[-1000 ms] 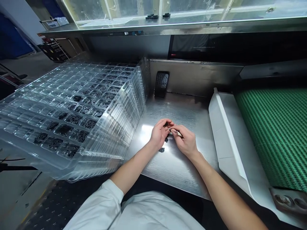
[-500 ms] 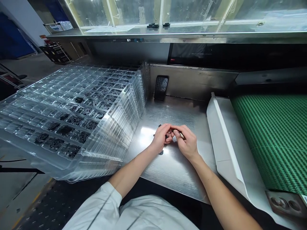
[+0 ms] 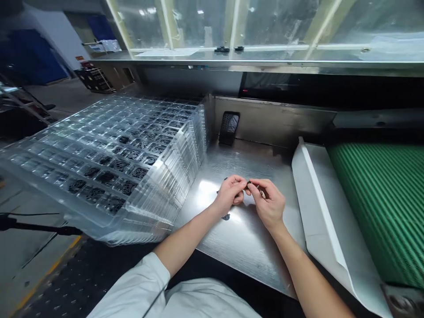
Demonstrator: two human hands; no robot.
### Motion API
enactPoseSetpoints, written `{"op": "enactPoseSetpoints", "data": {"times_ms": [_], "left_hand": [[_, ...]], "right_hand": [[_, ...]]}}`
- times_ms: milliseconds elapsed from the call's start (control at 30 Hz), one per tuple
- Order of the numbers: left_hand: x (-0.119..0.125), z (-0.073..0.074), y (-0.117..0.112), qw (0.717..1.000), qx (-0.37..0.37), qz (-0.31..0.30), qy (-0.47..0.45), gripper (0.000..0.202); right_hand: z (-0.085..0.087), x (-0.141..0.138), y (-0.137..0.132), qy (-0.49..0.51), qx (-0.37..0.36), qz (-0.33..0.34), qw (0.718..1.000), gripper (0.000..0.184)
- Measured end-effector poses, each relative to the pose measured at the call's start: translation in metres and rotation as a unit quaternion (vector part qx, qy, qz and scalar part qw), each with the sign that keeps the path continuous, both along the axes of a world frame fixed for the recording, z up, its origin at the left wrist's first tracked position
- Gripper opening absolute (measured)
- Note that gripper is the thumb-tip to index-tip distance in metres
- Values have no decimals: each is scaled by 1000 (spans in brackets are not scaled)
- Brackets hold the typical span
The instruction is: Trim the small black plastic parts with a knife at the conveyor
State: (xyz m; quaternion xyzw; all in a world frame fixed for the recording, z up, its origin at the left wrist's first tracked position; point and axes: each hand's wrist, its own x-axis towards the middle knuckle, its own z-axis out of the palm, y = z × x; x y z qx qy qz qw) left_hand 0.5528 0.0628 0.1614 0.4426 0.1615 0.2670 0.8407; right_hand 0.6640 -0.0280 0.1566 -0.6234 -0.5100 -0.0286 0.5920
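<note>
My left hand [image 3: 229, 194] and my right hand [image 3: 270, 204] meet fingertip to fingertip over the steel bench [image 3: 245, 238]. Between them they pinch a small black part [image 3: 248, 183]. My right hand also holds a thin metal tool [image 3: 263, 193] against its palm. Another small black part [image 3: 226, 217] lies on the bench under my left wrist. A stack of clear plastic trays [image 3: 109, 163] stands to the left, its top tray holding several black round parts in its pockets.
A green ribbed conveyor belt [image 3: 380, 203] runs on the right behind a white guide plate [image 3: 318, 198]. A dark phone [image 3: 229, 127] leans on the back wall. A glass-fronted shelf [image 3: 265, 57] spans the top, with small black parts on it.
Both hands stay joined over the bench, the fingertips closing tighter on the small part. The camera has tipped and shifted a little, so the scene sits lower and to the right.
</note>
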Motion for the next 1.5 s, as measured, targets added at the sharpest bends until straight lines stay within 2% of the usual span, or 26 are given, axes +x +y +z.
{"op": "enactPoseSetpoints", "data": {"times_ms": [167,300,367,533,733,867,967,1100,1200,1300,1500], "left_hand": [[4,-2,-2,999,10,-25,-31,55],[5,-4,2,999,30,-12,-34,54],[5,-5,3,999,37,-7,-32,51],[5,-7,1,999,49,-1,-22,50],[4,-6,-1,999,48,12,-21,49],[1,-2,-1,1000,6,6,-19,46],[0,1,-1,1000,-9,11,-12,45],[-1,4,-1,1000,-12,18,-16,44],[-2,5,-1,999,-17,15,-23,45],[-3,6,-1,999,-23,19,-24,45],[-4,3,-1,999,-19,23,-26,44]], "right_hand": [[1,3,-1,-17,4,6,1000,14],[-7,7,4,22,-18,25,999,17],[-9,7,5,49,-19,13,999,20],[-9,4,7,107,-15,-29,994,25],[-10,3,7,132,-16,-9,991,22],[-11,5,5,100,-30,-8,995,20],[-9,7,3,29,-36,-8,999,20],[-5,7,2,-47,-37,22,998,31],[-5,3,1,-68,-72,17,995,36],[-6,1,0,-84,-94,4,992,32],[-9,4,0,-128,-84,-19,988,25]]}}
